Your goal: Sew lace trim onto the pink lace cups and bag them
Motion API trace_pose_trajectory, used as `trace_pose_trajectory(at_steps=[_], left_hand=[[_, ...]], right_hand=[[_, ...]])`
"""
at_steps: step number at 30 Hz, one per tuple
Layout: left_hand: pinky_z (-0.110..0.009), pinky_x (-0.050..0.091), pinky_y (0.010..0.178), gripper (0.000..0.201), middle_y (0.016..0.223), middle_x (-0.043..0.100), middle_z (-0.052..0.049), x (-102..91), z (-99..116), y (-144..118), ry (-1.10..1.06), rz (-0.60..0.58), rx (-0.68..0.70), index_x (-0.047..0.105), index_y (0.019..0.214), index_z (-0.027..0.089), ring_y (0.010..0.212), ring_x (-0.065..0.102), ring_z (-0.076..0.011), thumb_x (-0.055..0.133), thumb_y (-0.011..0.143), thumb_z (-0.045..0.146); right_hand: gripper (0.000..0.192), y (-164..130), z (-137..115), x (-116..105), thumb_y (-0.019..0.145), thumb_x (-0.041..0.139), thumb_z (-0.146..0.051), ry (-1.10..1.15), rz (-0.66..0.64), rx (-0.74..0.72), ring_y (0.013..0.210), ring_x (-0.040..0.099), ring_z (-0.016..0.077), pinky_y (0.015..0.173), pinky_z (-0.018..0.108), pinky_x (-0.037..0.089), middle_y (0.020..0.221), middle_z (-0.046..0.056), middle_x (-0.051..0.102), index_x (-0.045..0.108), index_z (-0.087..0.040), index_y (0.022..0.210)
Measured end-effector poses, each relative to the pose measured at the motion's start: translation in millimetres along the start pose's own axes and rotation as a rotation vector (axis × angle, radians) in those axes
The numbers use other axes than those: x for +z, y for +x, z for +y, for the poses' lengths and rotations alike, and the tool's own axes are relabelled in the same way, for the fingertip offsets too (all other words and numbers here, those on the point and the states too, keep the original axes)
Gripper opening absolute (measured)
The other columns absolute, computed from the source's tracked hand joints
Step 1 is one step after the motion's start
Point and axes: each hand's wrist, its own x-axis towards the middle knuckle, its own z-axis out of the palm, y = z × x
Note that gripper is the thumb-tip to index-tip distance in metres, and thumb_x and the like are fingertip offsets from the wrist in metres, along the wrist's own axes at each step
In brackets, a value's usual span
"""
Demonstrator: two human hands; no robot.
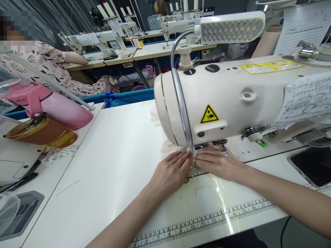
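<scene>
A cream sewing machine (219, 100) stands in front of me, and pale lace fabric (167, 147) lies under its head. My left hand (174, 168) is closed on the lace just left of the needle area, fingers pressed together. Close on the right, beside the presser parts (223, 147), my right hand (217, 162) has its fingers together on the edge of the same lace. Both sets of fingertips nearly meet. The lamp's bendable metal neck (181, 100) hides the needle and part of the lace.
A ruler strip (201, 222) runs along the table's front edge. A phone (312, 165) lies at right. On the left are a pink bottle (64, 106) and an amber cup (43, 132). An LED lamp (232, 27) hangs overhead. Another person (51, 65) sits beyond, near more sewing machines.
</scene>
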Motion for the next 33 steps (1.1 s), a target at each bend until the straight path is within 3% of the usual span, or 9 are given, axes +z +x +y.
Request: trace_pose_trajectory(at_steps=[6,13,18,22,27,33], left_hand=[[-0.039,0.05,0.101,0.02,0.115,0.067,-0.009,0.0,-0.9,0.6,0.002,-0.031,-0.04,0.061,0.1,0.011,0.105,0.064,-0.0192,0.044,0.09,0.012],[-0.042,0.05,0.1,0.024,0.119,0.064,-0.012,3.1,-0.6,-0.8,0.039,-0.055,-0.09,0.06,0.102,0.01,0.109,0.062,-0.0225,0.04,0.088,0.012],[-0.042,0.049,0.1,0.03,0.12,0.064,-0.012,5.7,-0.4,-2.0,0.069,-0.066,-0.109,0.059,0.112,0.009,0.109,0.062,-0.0222,0.039,0.09,0.014],[-0.043,0.047,0.1,0.034,0.123,0.063,-0.01,6.9,-1.6,-3.7,0.102,-0.078,-0.094,0.057,0.12,0.011,0.112,0.06,-0.023,0.041,0.091,0.018],[-0.043,0.048,0.097,0.036,0.121,0.063,-0.011,8.1,-2.8,-5.2,0.161,-0.07,-0.06,0.057,0.124,0.012,0.11,0.061,-0.0245,0.041,0.093,0.02],[-0.045,0.046,0.097,0.038,0.123,0.062,-0.011,7.1,-1.0,-4.2,0.171,-0.09,-0.059,0.056,0.126,0.015,0.112,0.059,-0.0254,0.039,0.093,0.022]], right_hand=[[0.029,-2.8,1.3,3.4,0.088,0.042,0.003,-0.008,-0.021,0.04,0.091,0.061,0.0136,0.077,0.028,0.048,0.093,0.003,0.068,0.064,-0.016,0.093],[0.031,-1.0,1.4,1.3,0.079,0.045,0.007,-0.057,-0.029,0.091,0.084,0.059,0.013,0.061,0.026,0.041,0.098,-0.001,0.067,0.062,-0.017,0.09],[0.028,0.1,-1.0,-0.7,0.08,0.047,0.005,-0.121,-0.033,0.134,0.085,0.059,0.0141,0.063,0.028,0.036,0.097,-0.002,0.068,0.062,-0.018,0.086],[0.027,-6.8,-1.3,4.4,0.082,0.053,-0.003,-0.19,-0.019,0.202,0.085,0.059,0.0164,0.067,0.031,0.036,0.105,-0.003,0.067,0.062,-0.022,0.098],[0.029,-9.7,3.4,8.7,0.091,0.045,-0.014,0.037,-0.133,0.414,0.083,0.059,0.0176,0.065,0.03,0.042,0.098,0.0,0.066,0.065,-0.029,0.106],[0.032,-5.8,7.2,1.1,0.097,0.037,-0.025,0.154,-0.129,0.536,0.085,0.062,0.0192,0.066,0.032,0.05,0.101,0.0,0.066,0.065,-0.035,0.109]])
